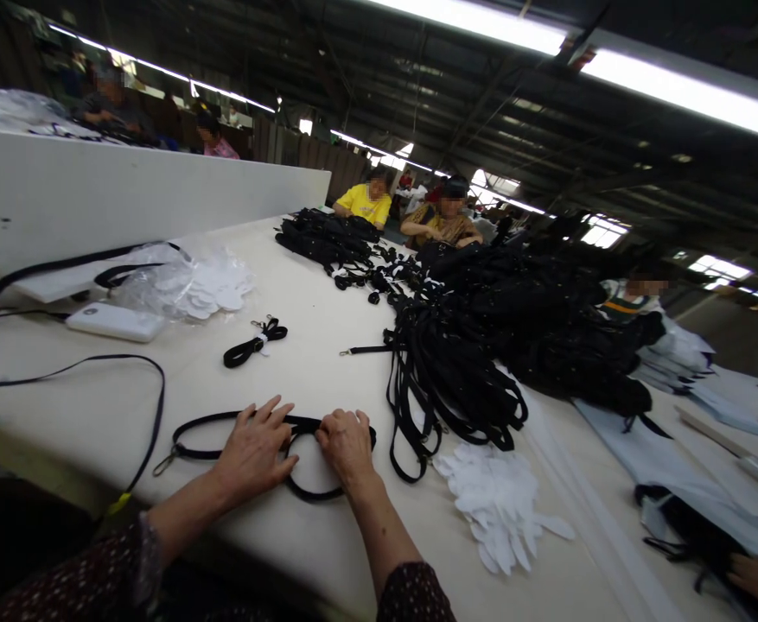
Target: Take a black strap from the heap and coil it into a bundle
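Both hands were flat on the surface (327, 363): left hand (253, 451) spread open over a black strap (205, 422), right hand (347, 442) pinching its fold. Heap of straps (447, 371) lay at 2 o'clock.

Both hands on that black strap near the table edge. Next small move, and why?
Probably fold the strap's loose left end in toward the hands. The left hand lies flat on the black strap and the right hand pinches it where it loops, while its metal clip end trails out to the left. A finished folded strap bundle lies farther up the table.
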The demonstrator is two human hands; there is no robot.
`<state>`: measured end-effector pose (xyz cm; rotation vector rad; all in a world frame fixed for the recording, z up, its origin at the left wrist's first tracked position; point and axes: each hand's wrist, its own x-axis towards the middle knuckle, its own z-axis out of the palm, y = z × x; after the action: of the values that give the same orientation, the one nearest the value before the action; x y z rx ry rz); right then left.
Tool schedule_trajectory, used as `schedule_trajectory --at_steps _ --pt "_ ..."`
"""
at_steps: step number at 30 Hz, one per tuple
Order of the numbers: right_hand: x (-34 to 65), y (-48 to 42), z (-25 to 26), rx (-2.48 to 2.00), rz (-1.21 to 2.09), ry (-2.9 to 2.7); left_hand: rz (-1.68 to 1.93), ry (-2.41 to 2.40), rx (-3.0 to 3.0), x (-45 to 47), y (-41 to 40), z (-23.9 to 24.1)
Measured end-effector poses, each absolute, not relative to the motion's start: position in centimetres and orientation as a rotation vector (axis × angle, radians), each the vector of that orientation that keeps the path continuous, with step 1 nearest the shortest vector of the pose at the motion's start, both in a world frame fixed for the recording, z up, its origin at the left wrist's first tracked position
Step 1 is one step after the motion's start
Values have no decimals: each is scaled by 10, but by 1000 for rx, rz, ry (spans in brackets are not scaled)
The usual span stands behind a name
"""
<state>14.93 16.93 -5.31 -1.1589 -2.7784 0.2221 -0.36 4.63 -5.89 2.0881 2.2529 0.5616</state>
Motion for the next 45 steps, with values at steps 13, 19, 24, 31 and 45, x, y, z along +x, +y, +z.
schedule_trajectory --at_steps 13,19,24,31,45 --pt "161 179 -54 -1063 290 -2799 460 2188 2034 -139 13 -64" --pt "163 178 -53 -1053 292 -2791 608 2317 1870 -185 6 -53" --pt "162 178 -53 -1052 294 -2780 867 2337 1679 -175 10 -40" --pt "164 177 -52 -1044 267 -2781 614 2221 2138 -120 20 -62" --pt "178 177 -69 -901 292 -2697 522 2130 2195 -143 39 -64"
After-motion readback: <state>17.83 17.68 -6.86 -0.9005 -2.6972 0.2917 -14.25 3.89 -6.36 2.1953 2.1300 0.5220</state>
